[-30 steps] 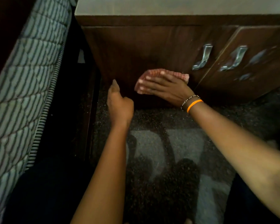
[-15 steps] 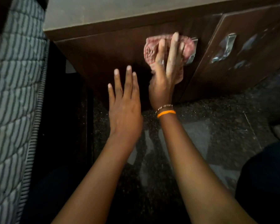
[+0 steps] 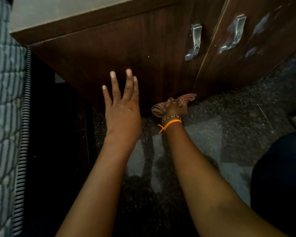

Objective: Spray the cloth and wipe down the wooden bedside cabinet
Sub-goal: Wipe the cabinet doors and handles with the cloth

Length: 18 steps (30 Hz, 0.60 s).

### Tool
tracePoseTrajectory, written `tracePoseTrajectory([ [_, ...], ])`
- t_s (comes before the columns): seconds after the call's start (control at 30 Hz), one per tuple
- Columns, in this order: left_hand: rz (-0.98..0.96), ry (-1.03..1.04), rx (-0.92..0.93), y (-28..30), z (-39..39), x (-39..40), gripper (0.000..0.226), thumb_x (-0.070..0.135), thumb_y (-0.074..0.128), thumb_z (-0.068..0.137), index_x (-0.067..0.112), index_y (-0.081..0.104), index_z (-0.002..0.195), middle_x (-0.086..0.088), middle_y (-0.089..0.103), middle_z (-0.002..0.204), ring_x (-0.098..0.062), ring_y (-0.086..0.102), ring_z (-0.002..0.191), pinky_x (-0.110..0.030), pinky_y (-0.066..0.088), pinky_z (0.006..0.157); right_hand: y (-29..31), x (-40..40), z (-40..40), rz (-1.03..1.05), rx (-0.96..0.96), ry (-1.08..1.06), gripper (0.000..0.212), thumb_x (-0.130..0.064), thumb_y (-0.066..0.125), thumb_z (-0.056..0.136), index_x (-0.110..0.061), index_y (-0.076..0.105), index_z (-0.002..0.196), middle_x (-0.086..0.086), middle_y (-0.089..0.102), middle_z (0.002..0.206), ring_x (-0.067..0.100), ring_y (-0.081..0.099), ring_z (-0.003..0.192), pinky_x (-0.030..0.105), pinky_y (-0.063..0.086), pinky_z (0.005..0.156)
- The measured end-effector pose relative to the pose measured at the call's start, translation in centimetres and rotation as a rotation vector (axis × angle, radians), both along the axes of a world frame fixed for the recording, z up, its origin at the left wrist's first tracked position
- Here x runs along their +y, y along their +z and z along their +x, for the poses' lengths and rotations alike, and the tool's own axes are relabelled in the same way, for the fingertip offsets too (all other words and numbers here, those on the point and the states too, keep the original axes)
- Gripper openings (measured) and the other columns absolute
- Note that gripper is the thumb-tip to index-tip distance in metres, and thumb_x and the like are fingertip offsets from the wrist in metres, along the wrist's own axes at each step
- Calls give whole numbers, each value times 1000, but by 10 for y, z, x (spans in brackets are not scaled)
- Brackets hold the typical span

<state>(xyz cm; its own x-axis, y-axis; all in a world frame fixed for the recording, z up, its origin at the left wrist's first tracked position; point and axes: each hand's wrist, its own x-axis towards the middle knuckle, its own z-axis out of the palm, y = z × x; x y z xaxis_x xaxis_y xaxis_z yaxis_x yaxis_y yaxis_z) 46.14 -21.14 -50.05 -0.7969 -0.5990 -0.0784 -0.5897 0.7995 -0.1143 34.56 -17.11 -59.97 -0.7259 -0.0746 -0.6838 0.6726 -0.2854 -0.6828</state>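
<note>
Head view: right hand (image 3: 175,109) grips cloth (image 3: 186,98), lying left-right along cabinet (image 3: 126,48) base; left hand (image 3: 122,108) spread.

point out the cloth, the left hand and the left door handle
cloth (image 3: 186,97), head view, patterned end past the fingers
left hand (image 3: 122,113), head view, back of hand
left door handle (image 3: 195,41), head view, middle of bar

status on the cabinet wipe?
Left hand open, fingers spread. Right hand grips cloth at cabinet base, by floor. Nothing blocking.
</note>
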Motion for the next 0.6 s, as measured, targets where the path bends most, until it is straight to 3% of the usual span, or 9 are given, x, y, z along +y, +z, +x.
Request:
tracePoseTrajectory([
  [0.07,6,-2,-3,0,1,0,76,8,38,90,11,-13,147,-6,-27,154,-41,-24,138,-55,-8,112,6,10,-5,-38,-96,74,44,-15,19,104,-6,16,147,19,26,152,36,35,134,39,35,106],
  [0.17,11,4,-2,0,0,1,81,11,43,88,12,-12,147,-4,-26,154,-39,-24,138,-56,-9,111,32,10,-8,-73,-54,31,42,-15,22,104,-4,21,145,18,31,149,33,38,132,39,33,106],
  [0.27,3,7,-9,0,1,1,84,13,46,87,13,-12,147,-3,-26,154,-38,-24,139,-58,-10,110,52,4,-10,23,300,-240,53,10,52,86,0,33,134,18,48,127,25,55,105,34,47,94],
  [0.33,-1,15,-21,0,1,1,85,15,47,88,14,-15,147,-3,-28,154,-37,-25,139,-59,-10,109,69,8,-9,51,532,-271,52,17,48,81,3,37,129,17,50,120,22,55,102,34,47,94],
  [0.43,8,33,-40,1,0,3,85,18,46,89,14,-16,146,-3,-29,153,-37,-27,138,-60,-11,108,91,21,-6,131,841,-278,48,15,45,82,9,36,128,19,48,122,6,54,99,18,46,94],
  [0.53,38,44,-49,3,-3,6,86,23,48,90,12,-16,146,-5,-31,152,-38,-29,137,-61,-13,107,96,24,-9,370,1143,-92,52,2,58,80,7,39,128,9,46,123,23,53,111,32,44,102],
  [0.6,57,47,-49,5,-4,7,87,24,48,89,12,-17,146,-5,-31,152,-38,-30,136,-61,-14,106,94,22,-16,480,1204,-45,55,-1,62,76,7,43,126,9,49,121,28,52,113,34,44,102],
])
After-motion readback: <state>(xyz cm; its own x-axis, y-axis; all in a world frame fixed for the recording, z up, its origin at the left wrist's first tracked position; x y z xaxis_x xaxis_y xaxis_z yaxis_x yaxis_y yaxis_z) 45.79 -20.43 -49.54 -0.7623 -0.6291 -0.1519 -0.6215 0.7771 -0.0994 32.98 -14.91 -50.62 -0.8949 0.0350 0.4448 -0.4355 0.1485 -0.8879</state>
